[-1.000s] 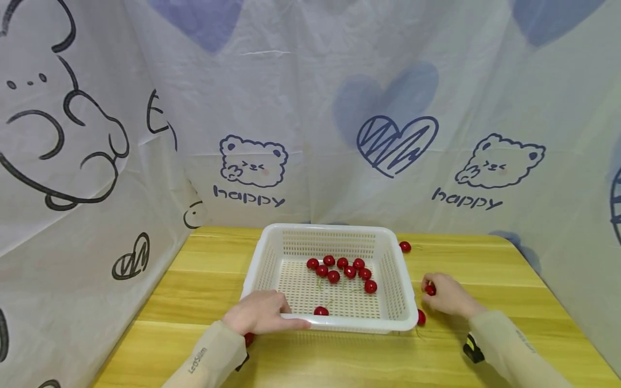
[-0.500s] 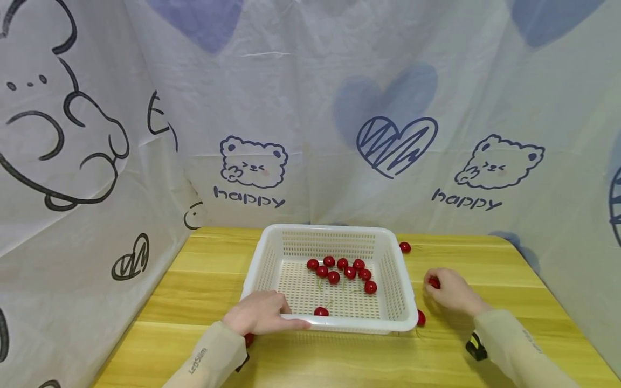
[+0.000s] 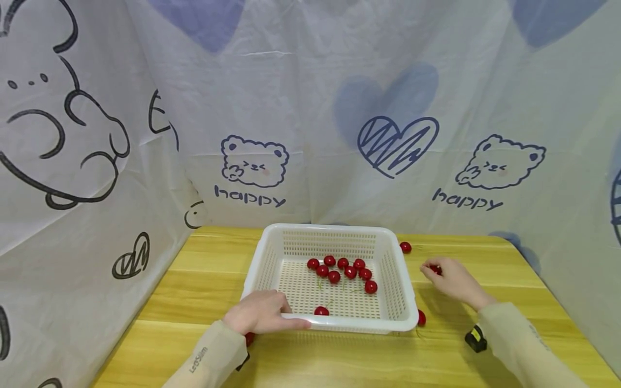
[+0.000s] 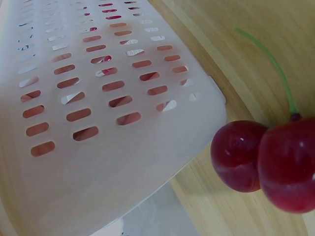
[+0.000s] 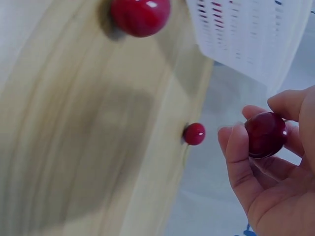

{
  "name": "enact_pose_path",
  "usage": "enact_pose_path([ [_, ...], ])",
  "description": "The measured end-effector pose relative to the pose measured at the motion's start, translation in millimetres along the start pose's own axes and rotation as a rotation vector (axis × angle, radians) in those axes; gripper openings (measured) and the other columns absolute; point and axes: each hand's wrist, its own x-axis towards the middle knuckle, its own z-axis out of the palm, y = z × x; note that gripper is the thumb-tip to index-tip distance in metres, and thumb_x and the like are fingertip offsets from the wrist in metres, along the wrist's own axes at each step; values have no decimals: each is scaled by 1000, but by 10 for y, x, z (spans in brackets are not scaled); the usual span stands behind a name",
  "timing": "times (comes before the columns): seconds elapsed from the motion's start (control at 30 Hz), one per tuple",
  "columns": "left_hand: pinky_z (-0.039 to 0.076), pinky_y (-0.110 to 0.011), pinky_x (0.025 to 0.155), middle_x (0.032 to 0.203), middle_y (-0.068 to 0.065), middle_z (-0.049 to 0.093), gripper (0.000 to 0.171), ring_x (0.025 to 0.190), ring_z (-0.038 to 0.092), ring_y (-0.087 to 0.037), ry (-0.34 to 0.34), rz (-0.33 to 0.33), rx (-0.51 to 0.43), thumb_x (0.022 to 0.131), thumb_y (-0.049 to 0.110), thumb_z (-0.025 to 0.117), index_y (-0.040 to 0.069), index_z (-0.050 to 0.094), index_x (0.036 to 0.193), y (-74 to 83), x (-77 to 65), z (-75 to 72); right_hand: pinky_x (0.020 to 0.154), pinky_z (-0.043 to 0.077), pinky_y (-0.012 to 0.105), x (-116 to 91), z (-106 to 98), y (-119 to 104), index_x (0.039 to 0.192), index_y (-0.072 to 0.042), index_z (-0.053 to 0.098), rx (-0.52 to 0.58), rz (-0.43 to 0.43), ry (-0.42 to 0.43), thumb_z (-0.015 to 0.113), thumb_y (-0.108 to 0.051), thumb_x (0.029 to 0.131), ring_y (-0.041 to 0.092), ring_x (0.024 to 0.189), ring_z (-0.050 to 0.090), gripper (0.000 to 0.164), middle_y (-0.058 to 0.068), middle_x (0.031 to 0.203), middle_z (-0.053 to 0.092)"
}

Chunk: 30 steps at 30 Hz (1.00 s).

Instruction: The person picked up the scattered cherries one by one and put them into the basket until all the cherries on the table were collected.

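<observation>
A white plastic basket (image 3: 335, 228) with slotted walls stands on the table, several red cherries (image 3: 334, 277) on its bottom. My left hand (image 3: 262, 313) grips its near rim at the left, thumb along the rim. In the left wrist view, two cherries (image 4: 238, 156) lie beside the basket's outer wall, one with a green stem. To the right of the basket, my right hand (image 3: 453, 277) is raised over the table. Between its thumb and fingers it pinches a dark red cherry (image 5: 266, 135), seen close up in the right wrist view.
One cherry (image 3: 405, 247) lies behind the basket's right side, and another (image 3: 421, 318) by its near right corner. The wooden table (image 3: 509, 269) ends against a printed white cloth (image 3: 310, 134) at the back and sides.
My right hand has lifted the cherry and moved slightly away toward the back of the table. The left hand and the basket have stayed in place.
</observation>
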Motion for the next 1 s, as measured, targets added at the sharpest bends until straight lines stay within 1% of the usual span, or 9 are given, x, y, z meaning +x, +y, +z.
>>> enact_pose_path([
  [0.07,24,-24,42,47,11,31,67,44,26,-5,-1,5,-2,74,86,37,24,48,51,0,2,0,61,46,34,16,-22,-26,91,-7,68,-4,-5,7,59,-16,94,15,67,52,14,4,79,64],
  [0.23,24,-24,42,47,12,30,66,43,25,-5,0,9,-9,74,85,37,24,45,50,0,4,-1,56,43,32,50,-76,-103,93,-6,67,-3,5,11,53,-21,98,14,59,47,22,0,66,54],
  [0.3,24,-24,42,47,12,30,66,43,25,-5,2,10,-8,74,85,37,24,45,50,1,4,-2,52,39,30,60,-98,-138,90,-6,66,12,12,10,50,-22,99,14,53,42,24,0,60,46],
  [0.43,24,-24,42,47,12,30,66,44,26,-5,4,10,-8,74,85,37,24,46,50,3,1,-3,50,37,29,86,-142,-193,84,-9,62,18,-9,42,48,-25,100,13,48,38,27,-1,57,43],
  [0.5,24,-24,42,47,12,30,66,43,26,-5,4,10,-10,74,85,37,24,46,50,6,-2,-4,50,38,30,107,-161,-215,82,-10,60,14,-22,64,47,-26,101,13,48,39,28,-1,58,44],
  [0.67,24,-24,42,47,12,30,66,43,25,-5,6,7,-9,74,85,37,24,46,50,10,-8,-7,48,41,30,169,-219,-282,82,-12,59,34,-45,108,44,-27,102,15,51,44,29,1,62,49],
  [0.77,24,-24,42,47,12,30,66,43,26,-5,7,4,-6,74,86,37,24,44,50,8,-9,-4,50,42,30,208,-254,-348,83,-12,60,47,-61,125,42,-28,102,16,54,46,31,1,65,52],
  [0.9,23,-24,41,47,12,29,66,43,25,-5,7,3,-7,74,85,37,24,43,51,9,-10,-4,54,44,32,262,-290,-466,85,-11,61,55,-56,122,41,-30,103,18,60,48,33,1,69,54],
  [1.0,23,-24,41,47,12,28,65,43,24,-5,6,5,-10,74,85,38,24,41,50,14,-12,-7,53,44,33,313,-306,-567,82,-11,59,67,-42,110,41,-33,102,18,60,48,35,4,68,53],
])
